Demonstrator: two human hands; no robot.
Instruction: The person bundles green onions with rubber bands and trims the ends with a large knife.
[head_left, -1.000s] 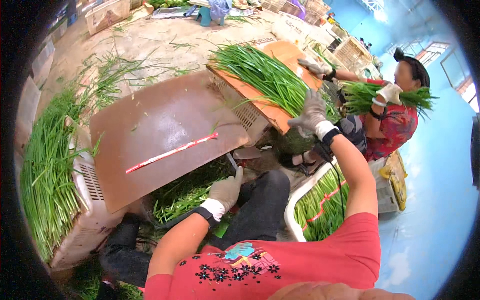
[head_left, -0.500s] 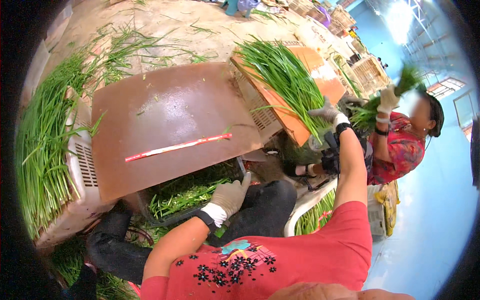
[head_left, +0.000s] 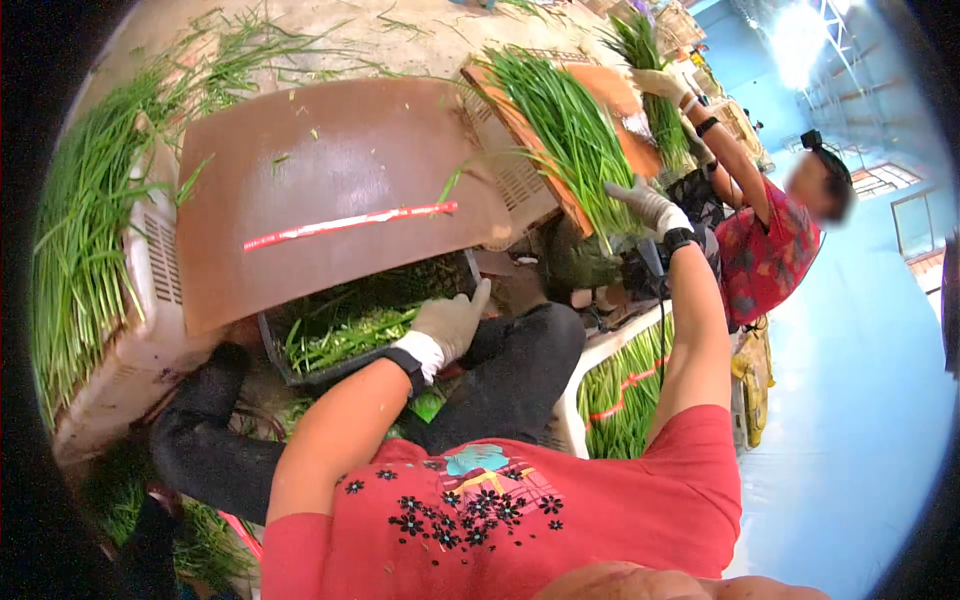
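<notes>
Co-worker has swung a bundle over beside orange bench | greens still lie there, unlifted | right hand spread at their ends, gripping nothing | left hand half-curled by black tray, hold unclear

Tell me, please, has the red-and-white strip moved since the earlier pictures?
No, against the brown board the red-and-white strip has kept its place.

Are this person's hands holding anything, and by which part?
The right hand is spread at the near ends of the green stalks, no grip visible; whether the left hand grips the dark tray cannot be told.
</notes>
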